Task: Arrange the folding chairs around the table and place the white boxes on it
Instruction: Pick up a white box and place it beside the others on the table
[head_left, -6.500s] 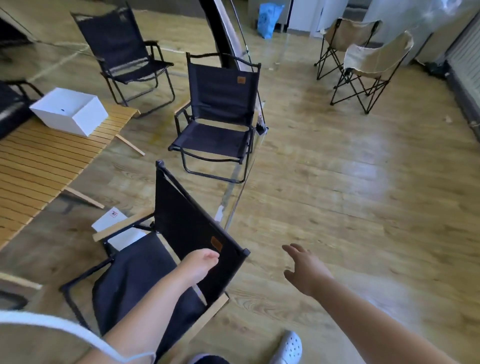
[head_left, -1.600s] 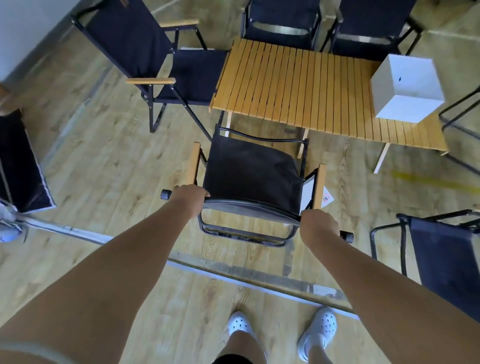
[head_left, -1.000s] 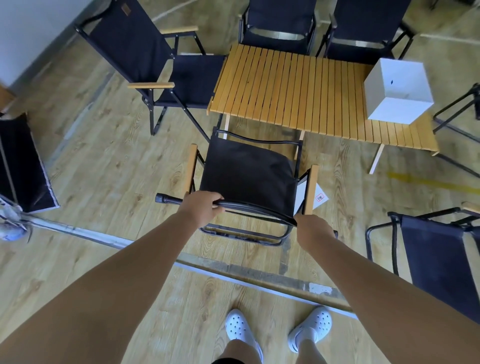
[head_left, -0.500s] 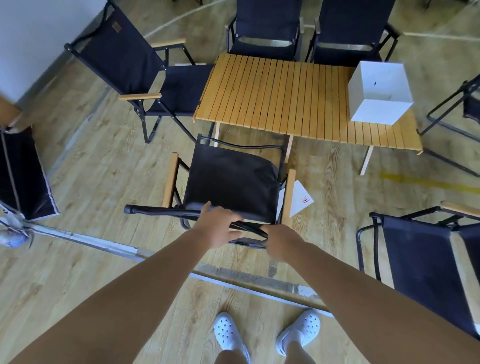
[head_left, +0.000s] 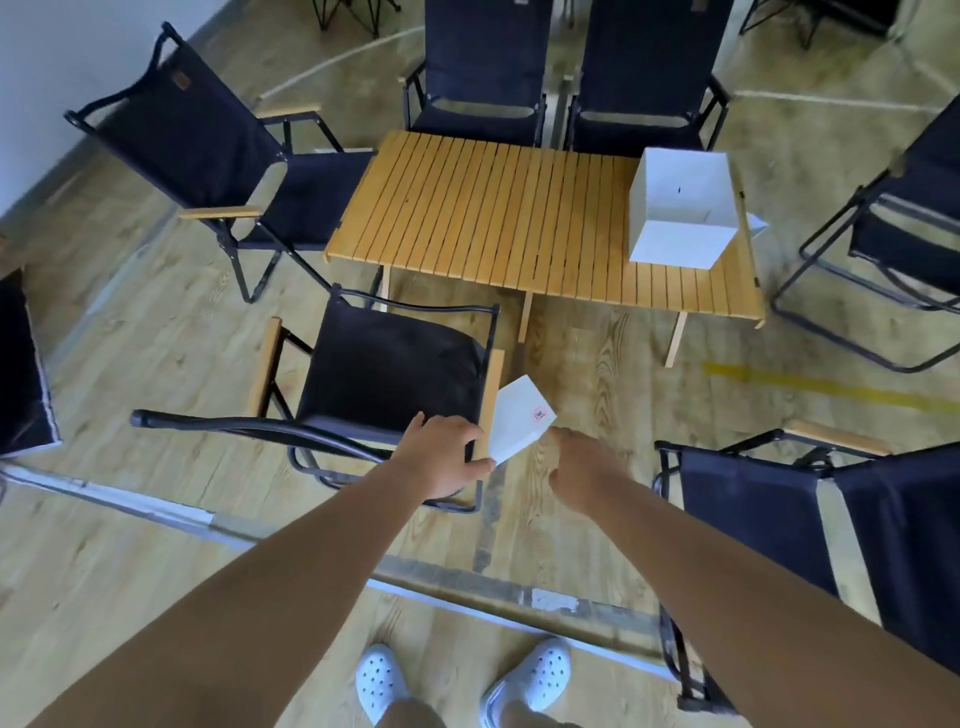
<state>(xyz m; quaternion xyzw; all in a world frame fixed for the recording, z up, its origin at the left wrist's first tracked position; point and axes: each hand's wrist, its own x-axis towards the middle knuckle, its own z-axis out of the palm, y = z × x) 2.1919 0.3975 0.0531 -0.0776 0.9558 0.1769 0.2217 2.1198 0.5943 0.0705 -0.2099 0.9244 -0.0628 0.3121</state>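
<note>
A black folding chair (head_left: 389, 364) with wooden armrests stands in front of me, facing the slatted wooden table (head_left: 467, 208). A white cube box (head_left: 680, 208) sits on the table's right end. A flat white box (head_left: 519, 415) with a red label lies on the floor beside the chair's right armrest. My left hand (head_left: 447, 457) hovers over the right end of the chair's back rail, fingers stretched toward the flat box's near corner. My right hand (head_left: 582, 462) reaches toward that box from the right and holds nothing.
Black chairs ring the table: one at the left (head_left: 208, 156), two at the far side (head_left: 483, 67), one at the right (head_left: 909, 218). Another chair (head_left: 779, 519) stands close on my right. A dark panel (head_left: 21, 364) leans at the left edge. A metal floor strip (head_left: 467, 571) runs before my feet.
Both hands have let go of the chair's back rail and shifted right toward the flat white box on the floor. The chair now stands closer to the table.
</note>
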